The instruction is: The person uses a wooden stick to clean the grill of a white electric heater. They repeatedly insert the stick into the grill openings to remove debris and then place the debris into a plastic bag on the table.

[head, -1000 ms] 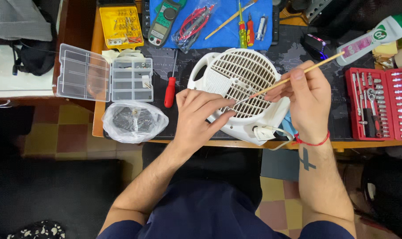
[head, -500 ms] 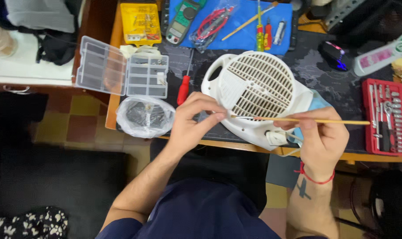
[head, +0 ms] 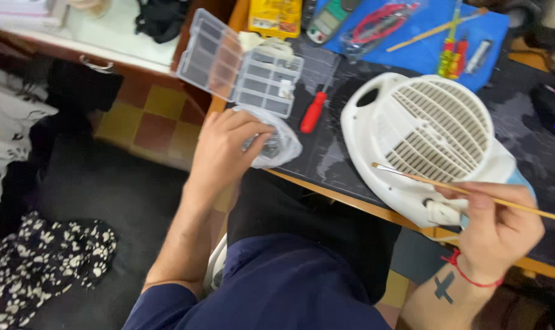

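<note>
White heater (head: 412,137), tan brush (head: 461,190), red screwdriver (head: 313,112), blue mat (head: 424,52) — floor (head: 152,116) checkered yellow and red.

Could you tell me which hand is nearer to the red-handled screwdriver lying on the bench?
The left hand, resting on the plastic bag just beside the red-handled screwdriver. The right hand is far off, beyond the white fan heater.

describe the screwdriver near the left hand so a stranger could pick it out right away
Start at the big white fan heater lying grille-up on the dark bench. Just left of it, below the clear compartment box, lies the screwdriver. Its plain red handle sets it apart; the ones on the blue mat are red and yellow.
</note>
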